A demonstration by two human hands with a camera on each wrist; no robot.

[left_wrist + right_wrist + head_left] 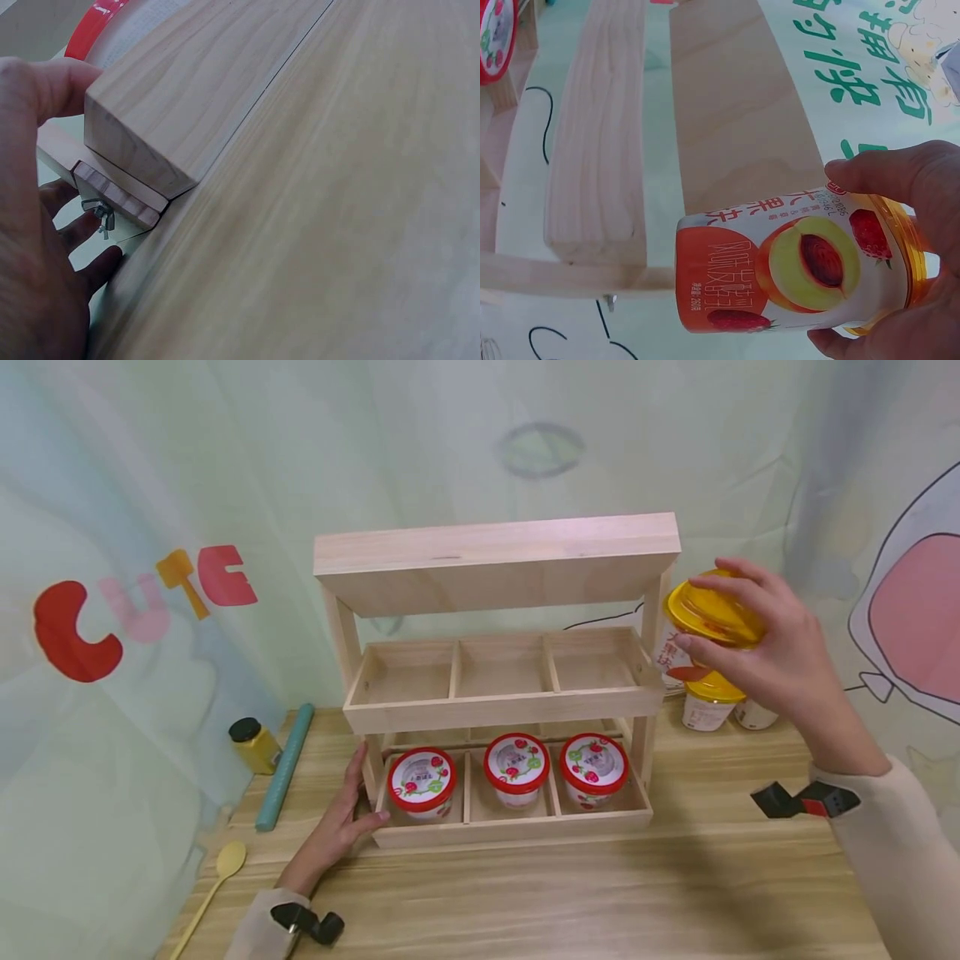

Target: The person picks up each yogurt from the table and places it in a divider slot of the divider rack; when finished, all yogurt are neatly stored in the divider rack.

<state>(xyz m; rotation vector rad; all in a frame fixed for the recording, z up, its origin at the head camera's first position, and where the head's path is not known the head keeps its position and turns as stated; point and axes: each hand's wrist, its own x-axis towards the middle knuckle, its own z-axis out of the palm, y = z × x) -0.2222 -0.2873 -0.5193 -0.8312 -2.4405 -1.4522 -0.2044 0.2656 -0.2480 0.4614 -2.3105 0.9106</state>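
Bare left hand and right hand emerge from cream sleeves, each wrist carrying a black clip-on camera mount, the right one red-accented.

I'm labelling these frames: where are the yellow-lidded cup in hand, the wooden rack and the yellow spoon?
yellow-lidded cup [708, 610], head view, lid.
wooden rack [495, 564], head view, top board.
yellow spoon [229, 858], head view, bowl.

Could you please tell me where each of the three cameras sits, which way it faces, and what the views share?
Head: above, facing forward and down at the wooden rack; both hands and sleeves show.
Left wrist: low beside the rack's base corner; left hand touches it.
Right wrist: beside the right hand gripping a yellow-lidded cup.
Shared: head and right wrist both show that cup.
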